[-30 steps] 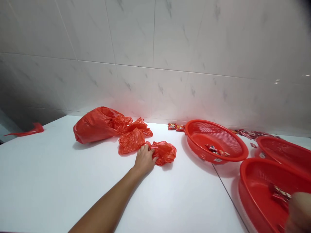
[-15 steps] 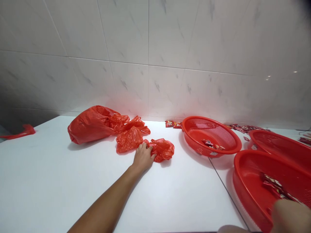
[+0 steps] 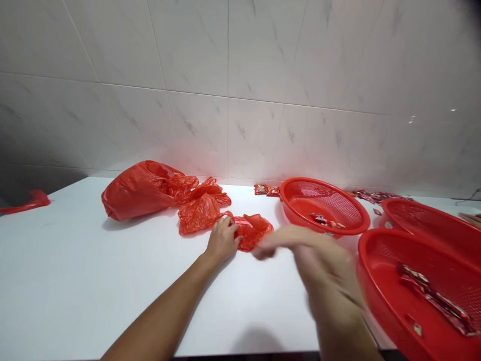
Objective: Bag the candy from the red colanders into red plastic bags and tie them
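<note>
My left hand (image 3: 222,240) grips the neck of a small crumpled red plastic bag (image 3: 253,231) on the white table (image 3: 93,286). My right hand (image 3: 315,255) is motion-blurred above the table, its fingers stretched toward that bag and nothing visible in them. Beside my left hand lies a second crumpled red bag (image 3: 198,214), joined to a large, puffed red plastic bag (image 3: 137,191). A red mesh basket (image 3: 391,271) close on the right holds red candy packets (image 3: 432,301).
Another red mesh basket (image 3: 330,200) holds a few packets, and a third (image 3: 424,215) stands behind the close one. Loose packets (image 3: 266,190) lie by the white marble-look tile wall (image 3: 240,100). A red plastic scrap (image 3: 28,201) lies far left. A co-worker's fingers (image 3: 470,218) show at the right edge.
My right hand has swung in from the lower right corner and now passes over the table toward the small bag. My left hand stays on the bag.
</note>
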A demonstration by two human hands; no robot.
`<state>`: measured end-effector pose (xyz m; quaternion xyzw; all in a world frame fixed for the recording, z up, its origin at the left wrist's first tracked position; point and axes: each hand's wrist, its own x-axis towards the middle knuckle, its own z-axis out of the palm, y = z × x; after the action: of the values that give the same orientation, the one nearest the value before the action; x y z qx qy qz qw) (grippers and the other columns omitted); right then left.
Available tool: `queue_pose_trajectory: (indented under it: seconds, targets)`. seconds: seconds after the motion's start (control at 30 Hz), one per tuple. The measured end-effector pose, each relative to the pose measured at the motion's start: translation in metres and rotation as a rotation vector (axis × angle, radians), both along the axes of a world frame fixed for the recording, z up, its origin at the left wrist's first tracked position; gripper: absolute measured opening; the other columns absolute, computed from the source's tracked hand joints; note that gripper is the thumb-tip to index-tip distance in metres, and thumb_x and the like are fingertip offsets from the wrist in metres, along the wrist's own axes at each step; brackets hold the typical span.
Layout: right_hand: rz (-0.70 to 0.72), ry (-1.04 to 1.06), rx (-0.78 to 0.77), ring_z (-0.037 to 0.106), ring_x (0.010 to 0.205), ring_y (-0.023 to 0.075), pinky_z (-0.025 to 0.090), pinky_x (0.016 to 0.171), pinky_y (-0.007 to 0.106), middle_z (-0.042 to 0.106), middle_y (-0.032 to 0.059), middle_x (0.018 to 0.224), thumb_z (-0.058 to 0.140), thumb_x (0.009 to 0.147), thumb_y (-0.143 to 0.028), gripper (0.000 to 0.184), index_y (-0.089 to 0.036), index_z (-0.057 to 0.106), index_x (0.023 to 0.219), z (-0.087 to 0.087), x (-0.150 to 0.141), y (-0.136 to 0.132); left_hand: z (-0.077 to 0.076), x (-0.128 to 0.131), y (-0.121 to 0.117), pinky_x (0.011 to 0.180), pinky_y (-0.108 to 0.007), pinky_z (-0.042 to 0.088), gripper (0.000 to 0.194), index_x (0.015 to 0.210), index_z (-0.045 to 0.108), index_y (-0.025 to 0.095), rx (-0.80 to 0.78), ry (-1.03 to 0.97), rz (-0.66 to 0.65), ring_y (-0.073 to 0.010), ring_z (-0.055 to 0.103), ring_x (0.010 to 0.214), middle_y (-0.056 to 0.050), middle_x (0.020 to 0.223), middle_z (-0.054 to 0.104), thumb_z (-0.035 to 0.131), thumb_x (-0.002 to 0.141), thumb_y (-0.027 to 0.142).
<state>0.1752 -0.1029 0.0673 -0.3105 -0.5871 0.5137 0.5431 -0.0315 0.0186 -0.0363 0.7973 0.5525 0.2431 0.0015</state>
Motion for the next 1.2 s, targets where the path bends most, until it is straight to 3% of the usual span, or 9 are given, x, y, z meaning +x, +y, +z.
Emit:
queue_pose_trajectory:
  seconds: [0.13, 0.23, 0.33, 0.5, 0.67, 0.8, 0.9, 1.03, 1.2]
  targets:
    - [-0.104, -0.501, 0.331, 0.066, 0.109, 0.0299, 0.049, 0.107, 0.051, 0.074, 0.0072, 0.110, 0.056, 0.096, -0.019, 0.027, -0.027, 0.080, 0.106, -0.015, -0.037, 0.049, 0.003, 0.004, -0.002, 0.099, -0.047, 0.054, 0.015, 0.095, 0.072, 0.022, 0.049, -0.060, -0.140, -0.0277, 0.065, 0.102, -0.009, 0.102, 0.071, 0.058, 0.092, 0.019]
    - [-0.304, -0.683, 0.222, 0.065, 0.107, 0.0315, 0.043, 0.110, 0.054, 0.074, 0.0132, 0.101, 0.061, 0.085, -0.012, 0.018, -0.022, 0.075, 0.084, -0.051, -0.049, 0.094, -0.002, 0.001, 0.003, 0.106, -0.048, 0.054, 0.026, 0.101, 0.073, 0.022, 0.063, -0.055, -0.214, -0.0275, 0.067, 0.114, -0.011, 0.114, 0.075, 0.054, 0.087, 0.010]
    - [-0.529, -0.764, 0.067, 0.060, 0.118, 0.0406, 0.027, 0.116, 0.069, 0.071, 0.0159, 0.082, 0.070, 0.077, -0.011, 0.021, -0.021, 0.063, 0.060, -0.083, -0.040, 0.120, -0.010, -0.005, 0.007, 0.121, -0.054, 0.045, 0.032, 0.097, 0.074, 0.021, 0.080, -0.011, -0.172, -0.0328, 0.055, 0.142, -0.013, 0.140, 0.068, 0.057, 0.077, 0.003]
    - [-0.709, -0.792, 0.111, 0.041, 0.142, 0.0516, 0.001, 0.119, 0.078, 0.073, 0.0203, 0.088, 0.081, 0.073, -0.015, 0.028, -0.021, 0.061, 0.054, -0.108, -0.011, 0.128, -0.013, -0.010, 0.004, 0.130, -0.063, 0.029, 0.006, 0.078, 0.071, 0.017, 0.104, 0.104, -0.007, -0.0447, 0.031, 0.158, -0.018, 0.160, 0.051, 0.070, 0.078, 0.012]
    - [-0.769, -0.915, 0.355, 0.033, 0.152, 0.0480, 0.022, 0.124, 0.069, 0.066, 0.0228, 0.136, 0.075, 0.083, -0.014, 0.010, -0.018, 0.076, 0.074, -0.110, -0.002, 0.119, -0.002, 0.002, -0.007, 0.126, -0.067, 0.032, 0.038, 0.073, 0.070, 0.018, 0.140, 0.043, -0.084, -0.0462, 0.033, 0.154, -0.019, 0.160, 0.050, 0.073, 0.089, 0.052]
    - [-0.640, -0.960, 0.486, 0.062, 0.126, 0.0286, 0.050, 0.108, 0.042, 0.069, 0.0155, 0.131, 0.054, 0.100, -0.015, 0.025, -0.018, 0.078, 0.106, -0.096, -0.011, 0.107, 0.005, 0.013, -0.013, 0.105, -0.051, 0.052, 0.022, 0.086, 0.069, 0.018, 0.188, 0.012, -0.176, -0.0336, 0.061, 0.123, -0.017, 0.125, 0.070, 0.058, 0.099, 0.030]
    - [-0.447, -1.245, 0.256, 0.072, 0.095, 0.0216, 0.055, 0.086, 0.031, 0.076, 0.0101, 0.107, 0.048, 0.102, -0.012, 0.029, -0.018, 0.076, 0.108, -0.086, -0.019, 0.102, 0.004, 0.016, -0.016, 0.091, -0.043, 0.056, 0.012, 0.101, 0.066, 0.019, 0.041, 0.046, -0.266, -0.0282, 0.067, 0.105, -0.011, 0.107, 0.073, 0.056, 0.094, 0.018]
    - [-0.367, -1.510, -0.027, 0.073, 0.096, 0.0291, 0.053, 0.085, 0.037, 0.077, 0.0158, 0.103, 0.058, 0.099, -0.019, 0.021, -0.014, 0.077, 0.103, -0.082, -0.016, 0.100, 0.002, 0.016, -0.019, 0.092, -0.046, 0.055, 0.034, 0.120, 0.062, 0.020, -0.166, 0.120, -0.231, -0.0327, 0.069, 0.112, -0.013, 0.119, 0.074, 0.067, 0.087, 0.026]
    - [-0.454, -1.490, -0.022, 0.046, 0.145, 0.0452, 0.041, 0.111, 0.057, 0.051, 0.0277, 0.157, 0.065, 0.097, -0.050, 0.049, -0.010, 0.078, 0.122, -0.082, -0.006, 0.098, 0.005, 0.019, -0.021, 0.112, -0.054, 0.043, 0.046, 0.113, 0.071, 0.017, -0.189, 0.233, -0.092, -0.0424, 0.059, 0.132, -0.021, 0.146, 0.062, 0.074, 0.083, 0.052]
